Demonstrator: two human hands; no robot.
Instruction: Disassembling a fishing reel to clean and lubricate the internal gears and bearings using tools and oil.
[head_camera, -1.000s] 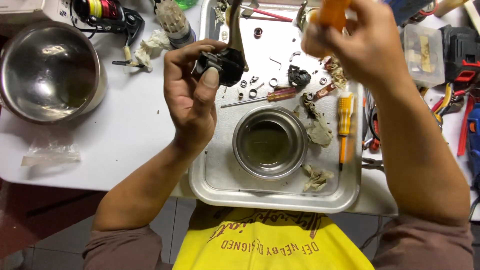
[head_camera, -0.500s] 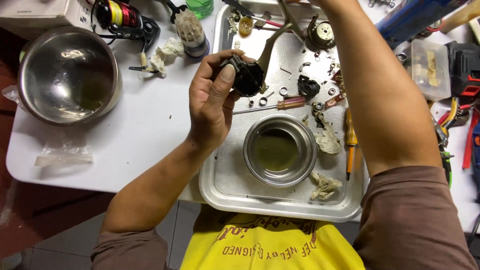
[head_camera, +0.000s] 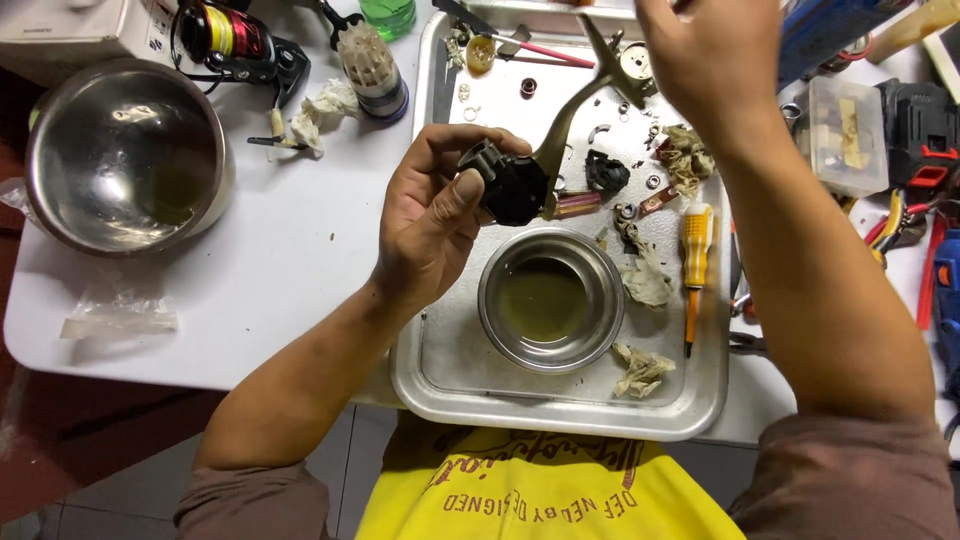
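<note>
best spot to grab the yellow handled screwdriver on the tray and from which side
Probably the thick yellow handle, pinched across its width from straight above. The screwdriver lies flat on the metal tray, handle toward the far end and thin shaft toward the person. A crumpled rag crowds one side and the tray rim the other, so coming from above looks clearest. The right hand is nearest.

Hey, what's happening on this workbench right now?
A person is holding a black fishing-reel body in the left hand above a metal tray. The right hand is raised over the tray's far end, and whether it holds anything cannot be told. The tray carries a small steel bowl, a yellow screwdriver, crumpled wipes and small parts.
</note>
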